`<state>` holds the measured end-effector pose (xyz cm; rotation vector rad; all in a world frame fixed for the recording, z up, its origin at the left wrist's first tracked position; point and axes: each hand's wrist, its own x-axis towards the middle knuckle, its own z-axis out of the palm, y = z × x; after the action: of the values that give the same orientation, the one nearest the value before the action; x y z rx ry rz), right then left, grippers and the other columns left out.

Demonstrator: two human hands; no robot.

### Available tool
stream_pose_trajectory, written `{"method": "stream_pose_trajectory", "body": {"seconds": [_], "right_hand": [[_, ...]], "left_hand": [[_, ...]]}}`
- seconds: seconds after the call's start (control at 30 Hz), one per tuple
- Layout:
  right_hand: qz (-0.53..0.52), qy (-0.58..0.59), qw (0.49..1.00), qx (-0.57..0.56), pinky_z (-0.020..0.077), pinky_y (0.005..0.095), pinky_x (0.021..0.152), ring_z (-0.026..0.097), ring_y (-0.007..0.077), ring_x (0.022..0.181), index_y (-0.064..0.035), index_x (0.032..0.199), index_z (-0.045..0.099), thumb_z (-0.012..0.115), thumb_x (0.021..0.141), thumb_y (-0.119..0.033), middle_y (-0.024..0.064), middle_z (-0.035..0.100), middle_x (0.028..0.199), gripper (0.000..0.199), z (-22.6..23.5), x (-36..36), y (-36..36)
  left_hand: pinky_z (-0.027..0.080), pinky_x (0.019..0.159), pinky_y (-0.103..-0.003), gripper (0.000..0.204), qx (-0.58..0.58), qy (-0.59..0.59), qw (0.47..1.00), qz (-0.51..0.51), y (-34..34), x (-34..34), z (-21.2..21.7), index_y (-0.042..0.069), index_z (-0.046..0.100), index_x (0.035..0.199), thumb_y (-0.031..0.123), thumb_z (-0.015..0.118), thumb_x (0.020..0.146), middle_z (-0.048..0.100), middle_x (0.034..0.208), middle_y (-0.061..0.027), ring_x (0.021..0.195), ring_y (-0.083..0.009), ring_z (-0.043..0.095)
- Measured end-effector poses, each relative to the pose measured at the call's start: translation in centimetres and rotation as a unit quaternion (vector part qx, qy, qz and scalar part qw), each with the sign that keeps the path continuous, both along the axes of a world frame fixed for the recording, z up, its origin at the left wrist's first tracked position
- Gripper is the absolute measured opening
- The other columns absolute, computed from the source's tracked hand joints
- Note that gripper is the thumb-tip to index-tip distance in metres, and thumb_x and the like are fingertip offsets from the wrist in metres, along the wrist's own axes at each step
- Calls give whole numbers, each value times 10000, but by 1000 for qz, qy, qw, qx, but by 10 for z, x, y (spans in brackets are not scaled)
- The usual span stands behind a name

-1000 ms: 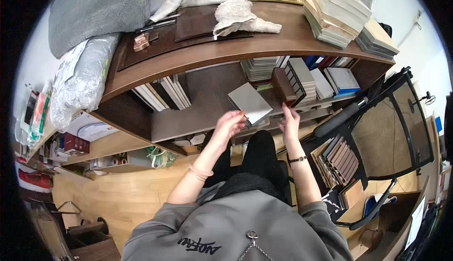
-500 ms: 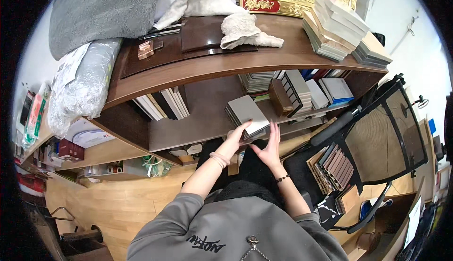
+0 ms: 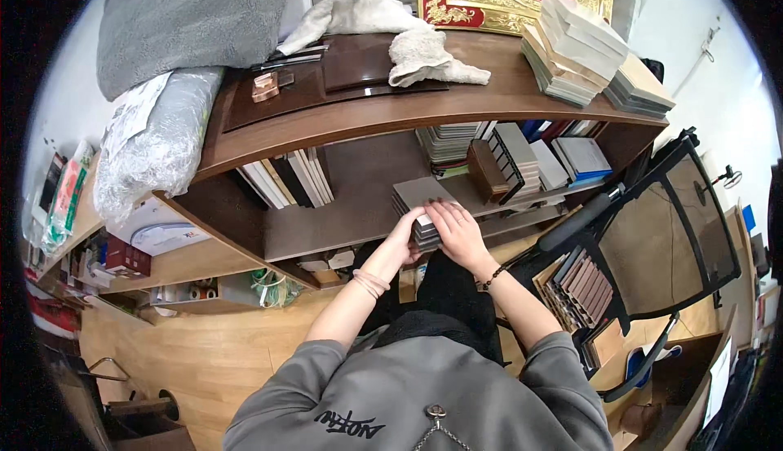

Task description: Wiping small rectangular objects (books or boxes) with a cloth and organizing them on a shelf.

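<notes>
Stack of flat grey sample boards (image 3: 420, 206): resting on the shelf (image 3: 326, 223), not yet pushed back among the upright boards (image 3: 285, 180) left of the hands. Left hand (image 3: 405, 231) and right hand (image 3: 453, 227), close together, clasp its near edge. Lies flat, long axis pointing away into the shelf.

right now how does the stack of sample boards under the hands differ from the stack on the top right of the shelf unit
The stack under the hands is grey, low, and sits on the lower shelf; the top stack is pale cream, taller, fanned askew, and untouched. The left hand and right hand rest on the grey one. Both are flat square boards.
</notes>
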<state>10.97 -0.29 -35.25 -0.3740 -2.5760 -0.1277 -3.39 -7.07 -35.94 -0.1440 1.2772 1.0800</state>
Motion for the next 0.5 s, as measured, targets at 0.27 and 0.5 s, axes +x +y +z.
{"method": "stream_pose_trajectory", "body": {"seconds": [0.27, 0.5], "right_hand": [[18, 110, 987, 119, 441, 397, 929, 565, 287, 1072, -25, 1196, 529, 572, 756, -89, 129, 600, 1134, 447, 97, 66, -50], [-24, 398, 916, 29, 464, 371, 888, 580, 249, 1046, 15, 1138, 515, 751, 714, -204, 144, 618, 1069, 533, 183, 93, -60]], "left_hand": [[371, 762, -256, 475, 286, 127, 949, -39, -69, 68, 96, 112, 561, 1123, 490, 549, 835, 572, 996, 13, 908, -89, 504], [391, 920, -306, 454, 638, 266, 716, -102, -94, 74, 167, 9, 453, 1222, 279, 597, 887, 511, 1175, -97, 1122, -196, 486]]}}
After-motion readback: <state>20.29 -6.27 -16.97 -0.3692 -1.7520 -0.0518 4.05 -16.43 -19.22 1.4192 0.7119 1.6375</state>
